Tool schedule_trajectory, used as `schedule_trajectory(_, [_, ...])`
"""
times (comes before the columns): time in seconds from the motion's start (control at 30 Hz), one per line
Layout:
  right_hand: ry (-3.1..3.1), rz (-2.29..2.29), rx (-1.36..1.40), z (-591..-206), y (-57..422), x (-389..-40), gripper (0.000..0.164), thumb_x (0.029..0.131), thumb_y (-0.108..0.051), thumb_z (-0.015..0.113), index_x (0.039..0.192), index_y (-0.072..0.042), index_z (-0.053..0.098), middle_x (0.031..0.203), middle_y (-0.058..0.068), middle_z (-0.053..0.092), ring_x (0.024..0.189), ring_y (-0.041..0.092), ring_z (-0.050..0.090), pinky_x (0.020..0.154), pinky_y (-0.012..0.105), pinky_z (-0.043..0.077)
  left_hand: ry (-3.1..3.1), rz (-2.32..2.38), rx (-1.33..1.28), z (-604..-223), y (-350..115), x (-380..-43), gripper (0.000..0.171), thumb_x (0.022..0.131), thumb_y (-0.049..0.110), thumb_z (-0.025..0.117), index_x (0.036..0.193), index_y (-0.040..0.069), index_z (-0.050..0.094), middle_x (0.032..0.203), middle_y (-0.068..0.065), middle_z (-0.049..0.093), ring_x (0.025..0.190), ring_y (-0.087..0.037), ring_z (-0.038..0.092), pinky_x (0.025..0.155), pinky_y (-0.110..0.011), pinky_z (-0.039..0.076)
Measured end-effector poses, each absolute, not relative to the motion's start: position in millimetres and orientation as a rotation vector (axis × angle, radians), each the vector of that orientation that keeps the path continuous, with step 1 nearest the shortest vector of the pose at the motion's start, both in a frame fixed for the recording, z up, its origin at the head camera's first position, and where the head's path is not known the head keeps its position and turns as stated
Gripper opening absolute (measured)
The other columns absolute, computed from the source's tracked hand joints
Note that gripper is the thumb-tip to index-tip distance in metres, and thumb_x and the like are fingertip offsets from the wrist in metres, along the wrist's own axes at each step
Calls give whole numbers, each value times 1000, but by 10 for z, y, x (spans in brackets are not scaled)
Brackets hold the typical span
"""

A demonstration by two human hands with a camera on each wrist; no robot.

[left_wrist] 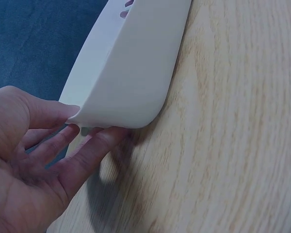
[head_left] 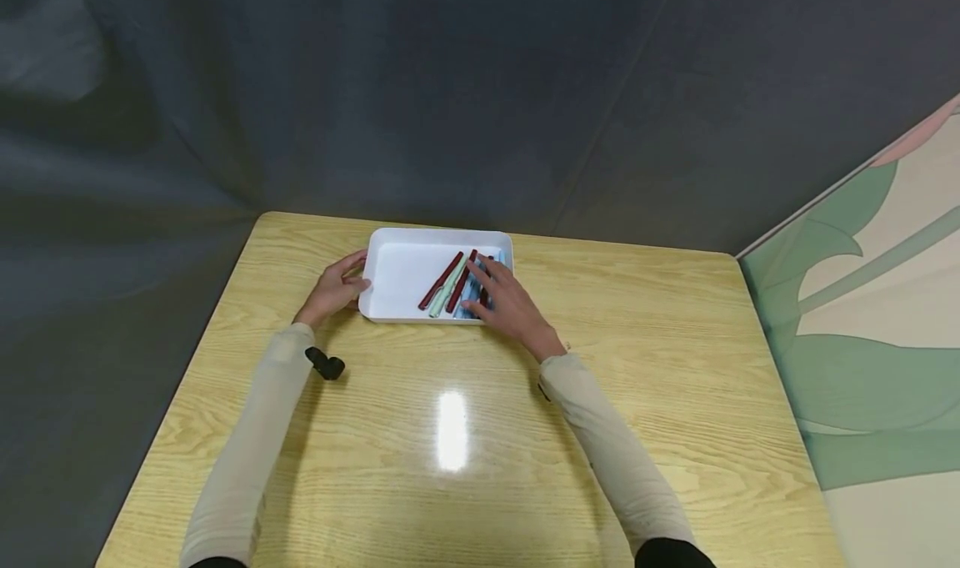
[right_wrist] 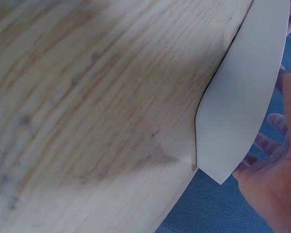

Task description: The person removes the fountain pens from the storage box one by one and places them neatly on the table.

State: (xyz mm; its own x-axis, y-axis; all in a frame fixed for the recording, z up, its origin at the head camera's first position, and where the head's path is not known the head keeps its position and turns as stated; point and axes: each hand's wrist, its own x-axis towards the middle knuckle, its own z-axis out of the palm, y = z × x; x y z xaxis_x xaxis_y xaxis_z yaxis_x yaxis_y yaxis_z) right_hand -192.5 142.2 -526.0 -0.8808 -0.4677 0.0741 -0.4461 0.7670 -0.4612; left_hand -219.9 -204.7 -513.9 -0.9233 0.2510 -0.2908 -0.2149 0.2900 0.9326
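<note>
the left hand (head_left: 333, 289) held the white tray (head_left: 393, 272) by one end in a pinching grip; the right hand (head_left: 512, 303), grip wide, was over pen-like sticks (head_left: 449, 286) inside.

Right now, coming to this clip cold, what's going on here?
A person is at a wooden table with a white tray near its far edge. Their left hand grips the tray's left end, thumb on the rim. Their right hand is over the right part, where dark red, pale green and blue pen-like sticks lie; whether it touches any is unclear.
</note>
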Motion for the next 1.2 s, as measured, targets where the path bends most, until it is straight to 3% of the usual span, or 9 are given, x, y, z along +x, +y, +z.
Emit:
schedule_trajectory(0.27, [2912,-726,-678,-5326,1331,-1893,68,107,-34,61,164,-8,34,167,26,27,154,43,29,122,53,34,2206,1609,11,-4998,-2055,-2126,66,107,1,51,167,4,24,170,-25,23,140,-50,47,76,-37,62])
schedule_trajectory(0.53, [2953,-668,-647,-5282,1324,-1944,58,109,-20,59,161,-2,39,154,33,41,138,46,45,116,54,41,2255,1620,16,-5186,-2046,-2199,66,108,3,51,168,13,25,171,-19,26,137,-47,50,71,-30,60])
schedule_trajectory(0.73, [2982,-619,-691,-5290,1283,-2011,52,107,-9,60,156,1,45,139,33,54,121,46,58,105,53,50,2273,1615,-3,-5194,-2038,-2169,65,108,3,50,167,11,26,170,-21,28,142,-47,47,72,-28,59])
schedule_trajectory(0.93, [2965,-648,-618,-5251,1261,-2051,49,106,-4,60,152,6,47,127,33,62,115,44,64,99,50,55,2299,1622,18,-5205,-2005,-2165,64,108,3,50,167,9,28,167,-25,33,143,-48,45,79,-32,60])
schedule_trajectory(1.2, [2967,-646,-445,-5210,1201,-2116,52,102,-2,63,151,7,46,116,31,64,106,40,66,92,49,56,2305,1637,-12,-5208,-1982,-2178,63,107,3,51,166,9,30,164,-26,38,141,-46,49,70,-25,57])
